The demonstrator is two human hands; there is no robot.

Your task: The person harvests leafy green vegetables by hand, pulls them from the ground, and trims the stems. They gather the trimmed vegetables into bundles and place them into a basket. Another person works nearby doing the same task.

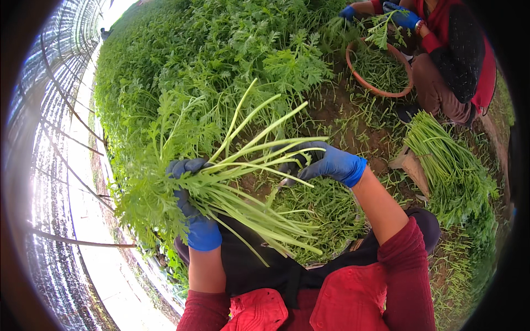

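Note:
My left hand [188, 194], in a blue and dark-coated glove, grips a loose bunch of leafy greens [248, 207] with feathery, lobed leaves. The leaves hang to the left, and the pale cut stems fan out to the right. My right hand [321, 163], gloved the same way, is curled among the upper stem ends. A bit of leaf shows near its fingertips; whether it grips a stem or a small tool is hidden. Below the stems, between my knees, a container holds a heap of trimmed leaves [323, 215].
A dense bed of the same crop [207, 53] grows ahead. At upper right a crouching person [451, 62] in blue gloves holds greens by an orange-rimmed tub [399, 94]. Stacked bunches [451, 161] lie at right, beside a wooden block [416, 169]. Curved greenhouse framing [62, 87] runs along the left.

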